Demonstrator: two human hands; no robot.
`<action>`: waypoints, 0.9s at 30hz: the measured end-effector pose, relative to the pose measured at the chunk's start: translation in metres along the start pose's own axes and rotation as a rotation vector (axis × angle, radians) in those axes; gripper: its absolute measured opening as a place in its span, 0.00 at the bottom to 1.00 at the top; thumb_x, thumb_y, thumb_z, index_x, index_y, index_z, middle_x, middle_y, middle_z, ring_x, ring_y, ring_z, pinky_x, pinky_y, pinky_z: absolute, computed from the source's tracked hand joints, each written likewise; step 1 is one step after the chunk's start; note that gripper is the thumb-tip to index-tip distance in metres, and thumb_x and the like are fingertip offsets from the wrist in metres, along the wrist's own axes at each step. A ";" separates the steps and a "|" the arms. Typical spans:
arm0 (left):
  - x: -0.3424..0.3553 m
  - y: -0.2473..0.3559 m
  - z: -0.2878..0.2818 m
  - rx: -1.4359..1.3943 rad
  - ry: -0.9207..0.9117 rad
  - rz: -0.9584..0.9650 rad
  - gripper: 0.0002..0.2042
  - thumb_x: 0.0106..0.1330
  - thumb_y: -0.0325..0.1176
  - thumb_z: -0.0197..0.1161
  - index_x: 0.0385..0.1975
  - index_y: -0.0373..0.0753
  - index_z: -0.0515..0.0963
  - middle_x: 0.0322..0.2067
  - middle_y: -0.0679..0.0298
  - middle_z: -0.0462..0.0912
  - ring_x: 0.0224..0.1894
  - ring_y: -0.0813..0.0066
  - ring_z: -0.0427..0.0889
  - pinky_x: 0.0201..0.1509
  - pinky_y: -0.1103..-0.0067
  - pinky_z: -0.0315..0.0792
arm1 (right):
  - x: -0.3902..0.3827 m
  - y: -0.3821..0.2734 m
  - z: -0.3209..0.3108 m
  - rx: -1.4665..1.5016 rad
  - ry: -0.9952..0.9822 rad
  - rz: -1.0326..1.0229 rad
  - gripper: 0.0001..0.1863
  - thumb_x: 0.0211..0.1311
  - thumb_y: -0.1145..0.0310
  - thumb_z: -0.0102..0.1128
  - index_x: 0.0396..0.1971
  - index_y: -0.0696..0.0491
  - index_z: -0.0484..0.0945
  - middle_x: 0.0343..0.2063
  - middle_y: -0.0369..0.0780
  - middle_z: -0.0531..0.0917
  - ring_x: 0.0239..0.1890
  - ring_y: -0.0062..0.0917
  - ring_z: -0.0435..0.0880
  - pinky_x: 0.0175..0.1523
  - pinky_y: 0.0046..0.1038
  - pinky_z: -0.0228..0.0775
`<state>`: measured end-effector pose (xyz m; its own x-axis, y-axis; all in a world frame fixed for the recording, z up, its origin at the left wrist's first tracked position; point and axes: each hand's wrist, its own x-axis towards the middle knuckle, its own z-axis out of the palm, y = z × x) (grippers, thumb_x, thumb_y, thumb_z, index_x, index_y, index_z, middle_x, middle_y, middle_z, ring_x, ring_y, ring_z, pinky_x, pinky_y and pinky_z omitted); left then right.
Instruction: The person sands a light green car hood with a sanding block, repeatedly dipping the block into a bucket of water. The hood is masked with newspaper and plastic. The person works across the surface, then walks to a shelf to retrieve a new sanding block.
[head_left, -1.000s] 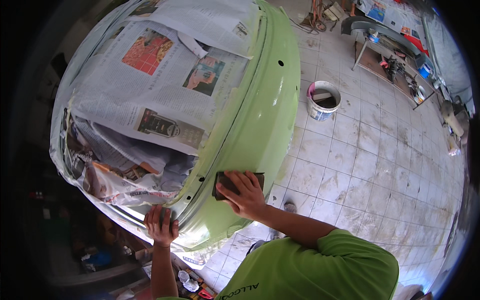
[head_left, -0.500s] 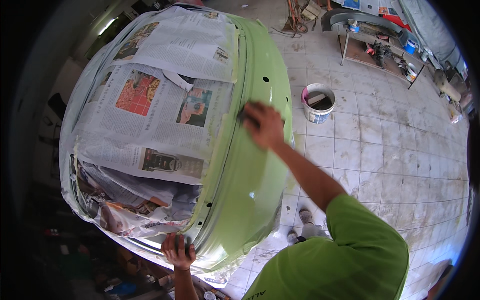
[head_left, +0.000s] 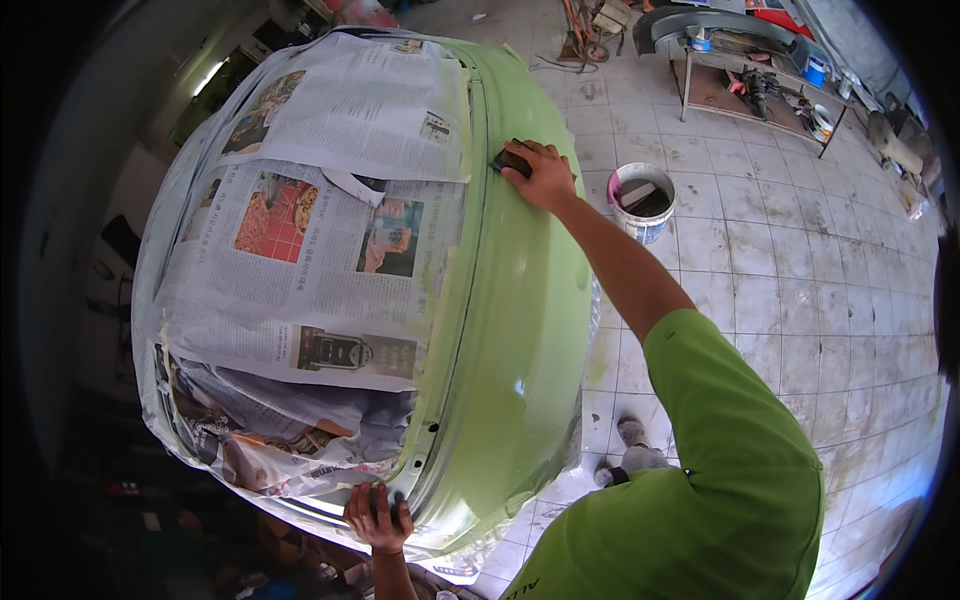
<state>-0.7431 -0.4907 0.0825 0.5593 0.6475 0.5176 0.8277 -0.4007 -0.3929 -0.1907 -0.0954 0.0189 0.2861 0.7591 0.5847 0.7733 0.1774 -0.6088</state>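
My right hand [head_left: 540, 175] is closed around a dark sanding block [head_left: 511, 159], pressed on the upper part of a light green car body panel [head_left: 530, 300]. The block lies close to the panel's long seam. At the panel's lower left corner is my left hand [head_left: 376, 518], its fingers curled by the car's edge. Something dark shows between and beside those fingers, too hidden to name. Newspaper sheets [head_left: 340, 240] cover the car body left of the green panel, with pale masking tape [head_left: 445, 290] along their edge.
A white bucket [head_left: 641, 203] with dark water and an object in it stands on the tiled floor [head_left: 760, 270] right of the car. Farther back, a metal workbench [head_left: 690, 75] holds a curved grey part, tubs and tools. Shadowed clutter lies at the lower left.
My right hand has slid the block up along the green panel, away from me. My left hand stays at the lower corner. The whole view has shifted slightly.
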 end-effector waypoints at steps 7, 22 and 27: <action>-0.015 0.006 -0.004 0.020 -0.067 -0.028 0.23 0.78 0.51 0.54 0.56 0.39 0.82 0.62 0.48 0.77 0.62 0.46 0.77 0.62 0.53 0.69 | -0.271 -0.177 -0.067 0.198 -0.271 -0.377 0.28 0.60 0.55 0.71 0.62 0.33 0.80 0.64 0.42 0.78 0.61 0.41 0.79 0.63 0.55 0.68; -0.011 0.005 -0.005 0.032 -0.058 -0.040 0.23 0.77 0.51 0.54 0.56 0.39 0.82 0.60 0.48 0.78 0.59 0.45 0.78 0.62 0.52 0.70 | -0.078 -0.055 -0.001 0.070 -0.110 0.082 0.27 0.68 0.46 0.63 0.65 0.36 0.78 0.64 0.38 0.78 0.62 0.40 0.76 0.65 0.50 0.65; -0.014 0.004 -0.001 0.033 -0.058 -0.023 0.23 0.77 0.51 0.54 0.57 0.39 0.82 0.61 0.48 0.78 0.60 0.45 0.77 0.62 0.52 0.69 | -0.328 -0.189 -0.075 0.335 -0.234 -0.315 0.28 0.59 0.54 0.74 0.61 0.31 0.81 0.66 0.42 0.76 0.64 0.42 0.78 0.69 0.56 0.64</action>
<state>-0.7478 -0.5019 0.0748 0.5353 0.6932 0.4826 0.8380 -0.3642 -0.4063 -0.3883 -0.4243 -0.0177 -0.0959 0.7496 0.6549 0.5668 0.5820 -0.5831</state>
